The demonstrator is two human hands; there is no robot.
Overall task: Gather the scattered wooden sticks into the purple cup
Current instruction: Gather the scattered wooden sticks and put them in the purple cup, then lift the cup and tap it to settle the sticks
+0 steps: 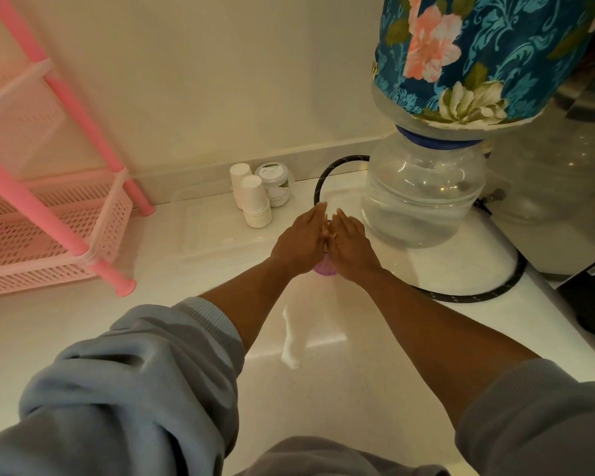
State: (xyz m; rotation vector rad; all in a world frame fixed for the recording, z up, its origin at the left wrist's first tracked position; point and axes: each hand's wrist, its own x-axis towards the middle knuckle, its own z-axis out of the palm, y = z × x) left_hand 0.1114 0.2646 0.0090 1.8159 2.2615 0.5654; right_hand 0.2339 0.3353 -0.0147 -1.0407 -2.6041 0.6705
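We have both palms brought close together over the purple cup (324, 269), which stands on the white table (358, 355) just in front of the big water jug (423, 190). Only the cup's lower part shows, peeking out under the heels of our hands. The left hand (301, 240) and right hand (352, 243) face each other, fingers straight and held flat, pressed inward on a bundle of wooden sticks (327, 235); just a pale sliver of that bundle is visible in the narrow gap between the palms.

From that sliver, the sticks seem to stand roughly upright, long axis running up out of the cup's mouth, top ends pointing toward the wall. We cannot tell how many there are or whether all of them sit inside the rim.

To do this step well, we judge that we should keep even pressure from both sides so the bundle stays square, lower it straight down, and ease the palms apart only once the bottom ends are seated. The light cup could tip if we push sideways, so the squeeze should stay balanced. No loose sticks show on the table around the stacked paper cups (255, 204) or the black hose (323, 182).
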